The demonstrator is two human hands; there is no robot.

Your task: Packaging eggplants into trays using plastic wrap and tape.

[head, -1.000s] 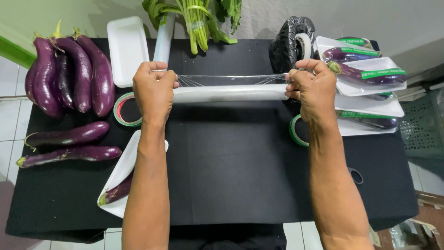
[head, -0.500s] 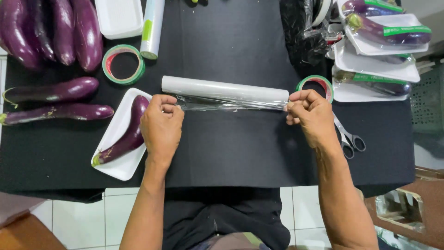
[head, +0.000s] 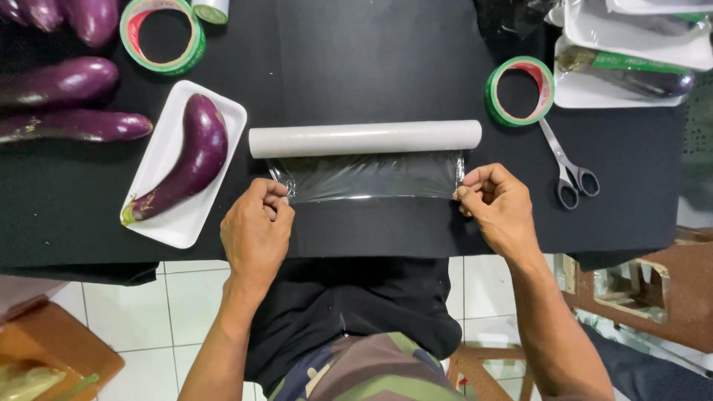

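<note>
My left hand point(head: 256, 234) and right hand point(head: 499, 206) each pinch a near corner of the clear plastic film sheet point(head: 371, 177), fingers pressed together on it, pulling it toward me from the white cling-film roll point(head: 364, 139) lying crosswise on the black table point(head: 356, 67). To the left, just beside the roll, a purple eggplant point(head: 189, 160) rests on a white foam tray point(head: 165, 215); to the right lie a green tape ring point(head: 520, 90) and scissors point(head: 568, 167). Far right, wrapped white trays with a green label strip point(head: 631, 63) are stacked, and both my forearms angle in from the near edge.
</note>
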